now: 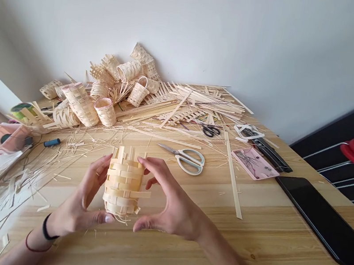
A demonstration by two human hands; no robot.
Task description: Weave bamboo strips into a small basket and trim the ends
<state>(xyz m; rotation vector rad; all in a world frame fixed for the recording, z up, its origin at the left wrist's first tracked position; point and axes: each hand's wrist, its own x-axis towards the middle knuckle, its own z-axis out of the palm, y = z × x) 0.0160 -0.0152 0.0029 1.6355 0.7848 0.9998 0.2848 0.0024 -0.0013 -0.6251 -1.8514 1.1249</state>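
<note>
A small, unfinished woven basket of pale wood strips is held up between my two hands, just above the tabletop. Loose strip ends stick up from its top, and one strip pokes out to the right. My left hand curves round the basket's left side, thumb at the lower edge and fingers near the top. On the other side, my right hand has its index fingertip at the basket's upper right edge and its thumb by the lower right. Scissors with white handles lie just beyond the basket.
Several finished small baskets are heaped at the back left. Strips pile up by the wall. Black scissors, a pink tray of small metal bits and a black phone-like slab lie rightward. Scraps litter the left.
</note>
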